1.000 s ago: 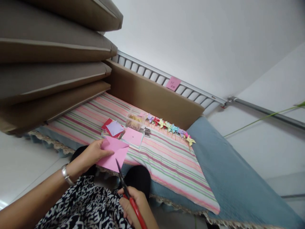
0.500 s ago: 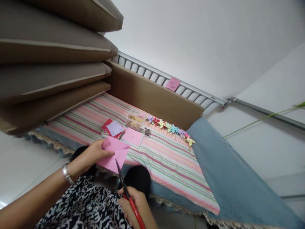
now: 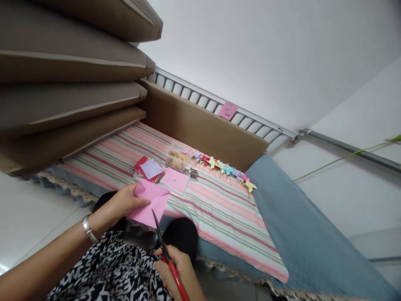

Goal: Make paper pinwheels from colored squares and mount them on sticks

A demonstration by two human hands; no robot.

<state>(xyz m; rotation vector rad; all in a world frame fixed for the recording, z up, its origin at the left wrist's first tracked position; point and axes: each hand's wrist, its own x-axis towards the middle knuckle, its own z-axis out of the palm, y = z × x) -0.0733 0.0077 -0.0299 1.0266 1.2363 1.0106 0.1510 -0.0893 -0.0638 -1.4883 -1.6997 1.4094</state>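
Observation:
A pink square of paper (image 3: 159, 203) with slits cut in from its corners is pinched in my left hand (image 3: 127, 203), thumb on top. My right hand (image 3: 177, 267) is closed around the red handles of a pair of scissors (image 3: 163, 247). The dark blades point up and away from me, their tips at the lower right part of the paper. Just beyond it lie a stack of pink paper squares (image 3: 174, 180) and a pile of red and lilac squares (image 3: 151, 168), both on the striped cloth (image 3: 225, 217).
A clear plastic box (image 3: 178, 158) of thin sticks stands behind the papers, near small dark metal clips (image 3: 193, 173). A row of colourful paper pinwheels (image 3: 228, 169) runs along the cardboard panel (image 3: 200, 125). Stacked grey-brown cushions (image 3: 72, 96) rise at the left.
Almost nothing differs. The scissors handles and my right hand have shifted very slightly left, while the paper stays in my left hand.

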